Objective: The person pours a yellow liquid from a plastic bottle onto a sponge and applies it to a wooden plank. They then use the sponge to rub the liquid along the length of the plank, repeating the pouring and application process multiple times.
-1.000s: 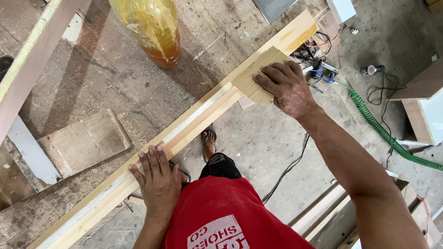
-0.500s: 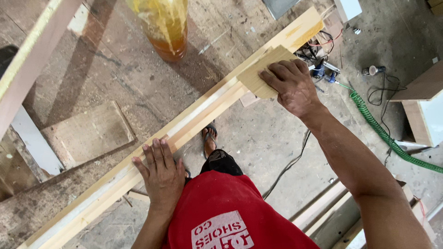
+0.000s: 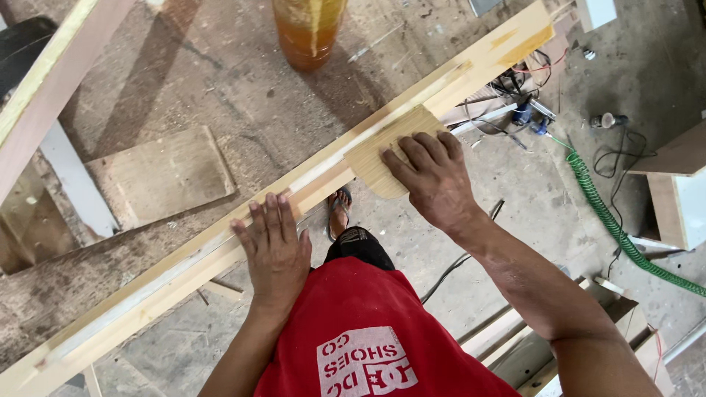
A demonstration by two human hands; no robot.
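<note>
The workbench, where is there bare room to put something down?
Bare workbench lies between the amber bottle and the flat board. It is crowded along the long strip, where the left hand and right hand press.

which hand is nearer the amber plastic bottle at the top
Right, though not by much. The right hand presses a small wooden block on the long wooden strip, below and right of the amber bottle. The left hand lies flat further down the strip, farther below it.

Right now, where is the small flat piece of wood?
In the head view, the small flat piece of wood lies on the long wooden strip, right of centre, under the fingertips of the right hand.
</note>
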